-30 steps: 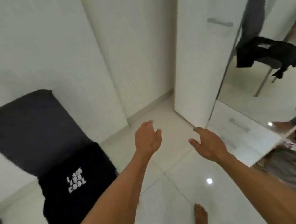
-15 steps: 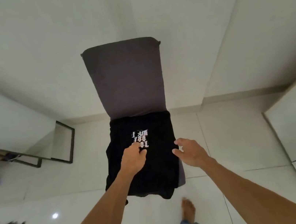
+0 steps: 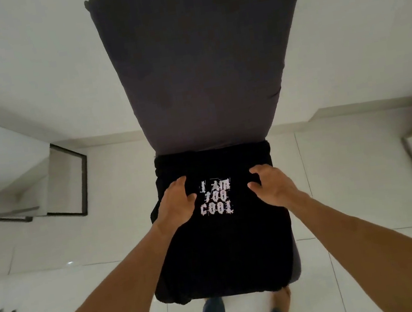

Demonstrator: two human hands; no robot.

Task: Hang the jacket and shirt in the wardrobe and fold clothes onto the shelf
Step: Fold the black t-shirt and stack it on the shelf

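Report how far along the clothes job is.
Done: nothing that shows; no wardrobe or shelf is in view. In hand: the black T-shirt lies on the chair seat, with the left hand and right hand on it either side of the print; grip unclear. Left: folding it, shelving it, any hanging.
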